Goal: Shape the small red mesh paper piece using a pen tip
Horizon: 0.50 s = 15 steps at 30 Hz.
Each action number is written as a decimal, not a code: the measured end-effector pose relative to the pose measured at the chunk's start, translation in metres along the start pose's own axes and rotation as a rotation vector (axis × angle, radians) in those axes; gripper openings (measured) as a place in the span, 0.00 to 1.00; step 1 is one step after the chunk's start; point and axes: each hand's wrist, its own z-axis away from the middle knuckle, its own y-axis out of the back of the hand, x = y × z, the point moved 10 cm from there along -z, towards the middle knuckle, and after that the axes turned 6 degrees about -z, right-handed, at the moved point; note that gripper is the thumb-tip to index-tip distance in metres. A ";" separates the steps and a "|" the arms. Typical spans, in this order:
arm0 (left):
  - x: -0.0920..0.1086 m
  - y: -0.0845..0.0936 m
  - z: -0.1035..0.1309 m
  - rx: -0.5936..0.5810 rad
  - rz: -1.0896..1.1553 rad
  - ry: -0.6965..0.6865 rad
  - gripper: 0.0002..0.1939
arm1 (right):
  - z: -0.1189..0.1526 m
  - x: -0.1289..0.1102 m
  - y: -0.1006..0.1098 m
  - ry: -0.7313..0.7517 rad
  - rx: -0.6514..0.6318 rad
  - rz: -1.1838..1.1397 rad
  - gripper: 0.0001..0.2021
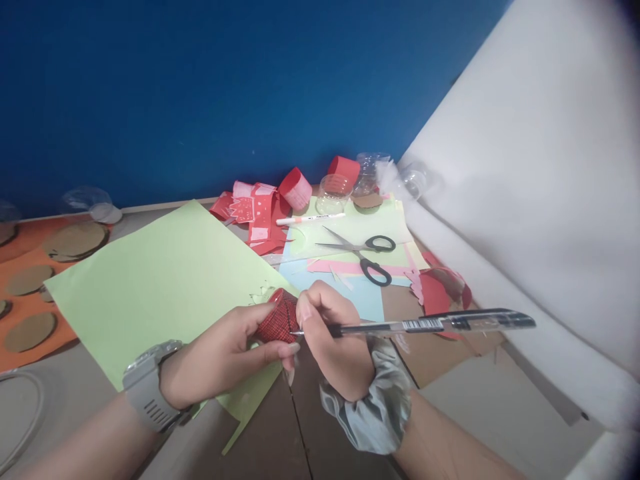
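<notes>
A small red paper roll (280, 319) covered in a dark grid of lines is held between the thumb and fingers of my left hand (225, 353). My right hand (335, 340) is closed on a black-and-clear pen (420, 325), whose tip points left and meets or nearly meets the roll's right side; exact contact cannot be made out. Behind the roll, a small green cut-out with pointed edges (263, 293) shows in part. Under my left hand lies a large light green sheet (150, 287).
Black-handled scissors (360, 250) lie open on coloured paper sheets (365, 300), near a marker (310, 219). Red paper pieces (263, 213) and clear plastic cups (334, 193) stand along the blue wall (250, 87). Cardboard discs (75, 240) rest on orange paper (65, 333) at left. A white wall (540, 167) borders the right.
</notes>
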 end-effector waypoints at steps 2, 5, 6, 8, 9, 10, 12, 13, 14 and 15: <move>-0.001 0.000 0.000 0.003 0.002 0.001 0.10 | 0.000 0.000 0.000 0.008 -0.003 -0.020 0.12; -0.001 0.000 0.000 0.001 0.003 0.005 0.10 | -0.001 -0.001 -0.001 0.018 -0.008 -0.038 0.12; 0.000 0.000 0.000 0.002 0.003 0.004 0.10 | -0.001 -0.001 -0.001 0.015 -0.007 -0.039 0.12; 0.000 0.001 0.000 0.003 0.008 0.006 0.11 | -0.001 -0.001 -0.001 0.006 0.000 -0.032 0.12; 0.000 0.000 -0.001 0.004 0.012 0.009 0.11 | -0.001 -0.001 0.000 0.005 0.005 -0.027 0.12; 0.000 0.000 -0.001 0.003 0.014 0.011 0.10 | -0.001 -0.001 0.000 0.005 0.008 -0.022 0.13; -0.001 0.000 -0.001 0.003 0.011 0.018 0.10 | -0.001 -0.001 0.001 0.006 0.018 -0.023 0.13; -0.001 0.000 -0.001 0.007 0.009 0.022 0.10 | -0.001 -0.001 0.001 0.006 0.020 -0.034 0.14; -0.002 0.000 0.000 0.012 0.008 0.024 0.10 | -0.001 -0.001 0.001 0.007 0.017 -0.051 0.14; -0.002 0.001 0.000 0.016 0.010 0.025 0.10 | 0.000 -0.002 0.000 0.008 0.012 -0.069 0.14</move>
